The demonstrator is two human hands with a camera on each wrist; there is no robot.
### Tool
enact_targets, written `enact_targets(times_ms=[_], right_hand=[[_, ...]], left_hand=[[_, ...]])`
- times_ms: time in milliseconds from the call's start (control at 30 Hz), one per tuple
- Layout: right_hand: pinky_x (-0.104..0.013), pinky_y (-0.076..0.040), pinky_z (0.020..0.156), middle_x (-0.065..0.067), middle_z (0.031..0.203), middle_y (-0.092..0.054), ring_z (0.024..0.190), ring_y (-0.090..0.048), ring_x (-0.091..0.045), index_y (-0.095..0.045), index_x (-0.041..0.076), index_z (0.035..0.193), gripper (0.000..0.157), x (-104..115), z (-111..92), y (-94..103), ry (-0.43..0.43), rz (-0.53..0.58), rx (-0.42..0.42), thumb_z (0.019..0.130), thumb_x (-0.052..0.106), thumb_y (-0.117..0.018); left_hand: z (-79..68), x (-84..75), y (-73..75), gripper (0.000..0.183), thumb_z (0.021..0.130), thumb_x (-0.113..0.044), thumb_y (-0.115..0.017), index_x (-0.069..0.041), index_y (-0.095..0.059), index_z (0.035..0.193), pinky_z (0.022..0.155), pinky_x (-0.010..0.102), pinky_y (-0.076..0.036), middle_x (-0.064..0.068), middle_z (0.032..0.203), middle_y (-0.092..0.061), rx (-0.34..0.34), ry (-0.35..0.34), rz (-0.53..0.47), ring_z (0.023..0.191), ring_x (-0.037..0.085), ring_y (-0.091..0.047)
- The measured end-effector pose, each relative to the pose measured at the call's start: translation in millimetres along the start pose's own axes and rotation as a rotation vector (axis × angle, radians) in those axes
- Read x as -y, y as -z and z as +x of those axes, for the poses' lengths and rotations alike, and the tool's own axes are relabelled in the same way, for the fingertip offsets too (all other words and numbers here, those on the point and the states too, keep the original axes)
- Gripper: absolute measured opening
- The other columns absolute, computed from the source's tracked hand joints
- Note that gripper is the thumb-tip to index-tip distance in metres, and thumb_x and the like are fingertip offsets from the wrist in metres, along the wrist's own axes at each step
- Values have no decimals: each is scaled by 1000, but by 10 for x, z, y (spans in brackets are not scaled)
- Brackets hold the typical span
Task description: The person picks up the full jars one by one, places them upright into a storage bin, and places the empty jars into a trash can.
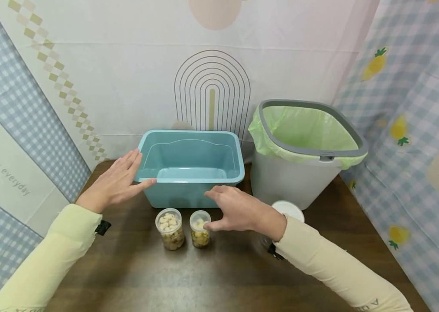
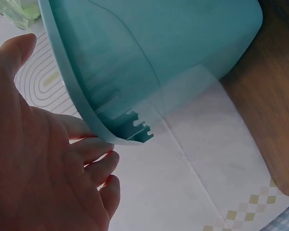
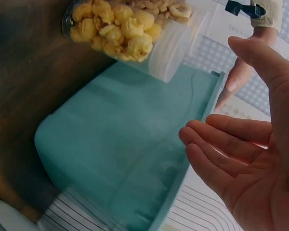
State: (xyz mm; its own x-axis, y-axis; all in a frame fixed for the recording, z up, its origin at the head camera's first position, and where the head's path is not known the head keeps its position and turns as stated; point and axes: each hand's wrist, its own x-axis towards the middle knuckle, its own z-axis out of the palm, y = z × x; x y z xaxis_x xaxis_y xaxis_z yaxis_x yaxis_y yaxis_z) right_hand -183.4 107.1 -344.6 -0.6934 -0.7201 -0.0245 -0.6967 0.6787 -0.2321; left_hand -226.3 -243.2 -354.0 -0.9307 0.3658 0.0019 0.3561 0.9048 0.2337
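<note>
From my remote seat, largest first. Dark wooden table (image 1: 133,277), backed by printed cloth hangings. At its rear right stands a grey waste bin (image 1: 293,182) lined with a pale green bag (image 1: 305,128); nothing visible inside the bag.

Just left of the bin, nearly touching it, sits a teal plastic tub (image 1: 190,193), upright, mouth up, inside bare as far as I can see.

Left hand (image 1: 116,182): fingers straight and together, palm facing the tub's left end, thumb laid along the front left rim. Left wrist view shows the tub rim corner (image 2: 130,134) right at the fingers; I read it as touching or a hair off, cannot settle which. Nothing gripped.

Right hand (image 1: 239,210): fingers spread and relaxed, holding nothing, hovering in front of the tub's near wall. Its thumb tip sits just beside the smaller jar's lid; contact I cannot tell.

In front of the tub, two clear lidded jars stand upright side by side, close but apart: a larger jar (image 1: 170,229) on the left, a smaller jar (image 1: 200,229) on the right, both holding pale puffed snacks. Right wrist view shows the smaller jar (image 3: 120,29) with yellowish puffs.

A white round lid (image 1: 290,209) lies flat by the bin's base, partly behind the right wrist.
</note>
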Motion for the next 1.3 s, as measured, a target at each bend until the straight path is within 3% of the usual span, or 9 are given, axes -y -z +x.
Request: enact_targets(times_ms=[633,1300], right_hand=[[-41,-57,106,-14,140,-66,126,-66,-27,-61,-2,143,75,-40,103,-384,37,91,-7,88,44,-84],[-22,-56,78,-4,115,-71,95,-65,-14,-69,4,126,56,-71,219,-601,91,112,-83,85,38,-87]], left_hand=[[20,29,-87,102,107,-65,-43,10,-9,165,132,65,-12,30,175,-4,10,23,10,163,49,-9],[31,37,-120,101,108,-64,-40,11,-3,165,132,66,-10,30,176,0,23,42,-9,164,50,-4]])
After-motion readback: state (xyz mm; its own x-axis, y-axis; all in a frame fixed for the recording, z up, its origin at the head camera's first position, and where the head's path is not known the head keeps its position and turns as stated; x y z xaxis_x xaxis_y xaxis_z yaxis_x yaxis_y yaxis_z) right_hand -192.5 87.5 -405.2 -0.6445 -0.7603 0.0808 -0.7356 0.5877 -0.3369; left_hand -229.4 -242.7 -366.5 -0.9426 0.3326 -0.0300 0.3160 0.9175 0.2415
